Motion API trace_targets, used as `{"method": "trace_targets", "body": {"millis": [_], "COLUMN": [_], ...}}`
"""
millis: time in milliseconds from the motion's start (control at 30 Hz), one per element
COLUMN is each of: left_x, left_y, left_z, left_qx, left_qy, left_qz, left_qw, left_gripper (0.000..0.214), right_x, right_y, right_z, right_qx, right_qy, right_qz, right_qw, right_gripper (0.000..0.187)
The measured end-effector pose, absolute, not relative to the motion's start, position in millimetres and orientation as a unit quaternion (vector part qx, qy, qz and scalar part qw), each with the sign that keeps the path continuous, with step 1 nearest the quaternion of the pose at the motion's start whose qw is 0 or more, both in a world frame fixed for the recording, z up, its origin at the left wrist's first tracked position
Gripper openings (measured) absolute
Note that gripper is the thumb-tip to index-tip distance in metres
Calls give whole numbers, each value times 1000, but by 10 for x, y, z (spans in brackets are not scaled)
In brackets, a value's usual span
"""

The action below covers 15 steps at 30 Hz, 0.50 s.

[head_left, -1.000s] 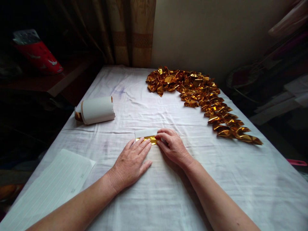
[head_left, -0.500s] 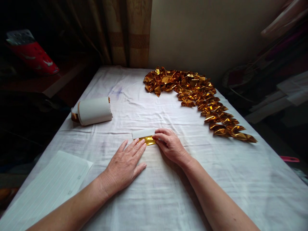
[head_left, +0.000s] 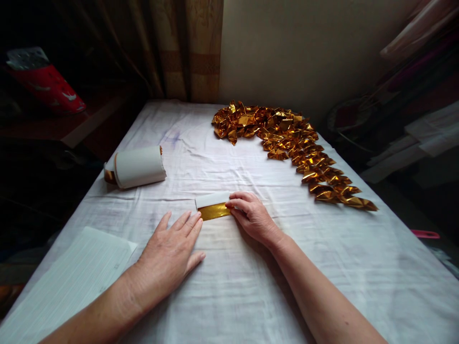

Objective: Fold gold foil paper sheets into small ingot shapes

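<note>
Right hand (head_left: 254, 217): pinching white-and-gold foil strip (head_left: 214, 210), 3 o'clock.
Left hand (head_left: 171, 251): spread, 9 o'clock.
Strip: could skew if I slip.

We look out from one head-worn camera, facing forward and slanting down across the white tablecloth (head_left: 229, 291), whose near side runs out of frame below us. Our left hand (head_left: 168, 251) and right hand (head_left: 254, 215) lie fairly near, around mid-frame, while the wide view reaches the patterned curtain (head_left: 204, 57) and pale wall (head_left: 304, 52) beyond.
</note>
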<state>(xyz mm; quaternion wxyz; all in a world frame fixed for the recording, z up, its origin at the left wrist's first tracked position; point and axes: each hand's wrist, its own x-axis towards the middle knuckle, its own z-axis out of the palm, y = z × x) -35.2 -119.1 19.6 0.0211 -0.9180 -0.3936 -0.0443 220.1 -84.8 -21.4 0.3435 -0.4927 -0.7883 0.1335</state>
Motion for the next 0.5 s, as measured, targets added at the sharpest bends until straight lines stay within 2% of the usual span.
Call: {"method": "trace_targets", "body": {"millis": [167,367,500], "left_x": [-358,-321,-297], "left_y": [-1165,-1088,-1045], "left_z": [239,233,173], "left_qx": [-922,-924,-923], "left_qy": [-385,-370,-372], "left_qz": [-40,-66,-75], "left_qw": [28,73,67], "left_gripper": [46,34,29], "right_x": [2200,2189,2173], "right_y": [-846,-845,-904], "right_z": [-227,-251,-215], "right_qx": [-486,-483,-494], "right_qy": [-789,-788,-793], "right_qz": [127,113,66], "right_qw": [354,363,352], "right_gripper": [18,20,18]}}
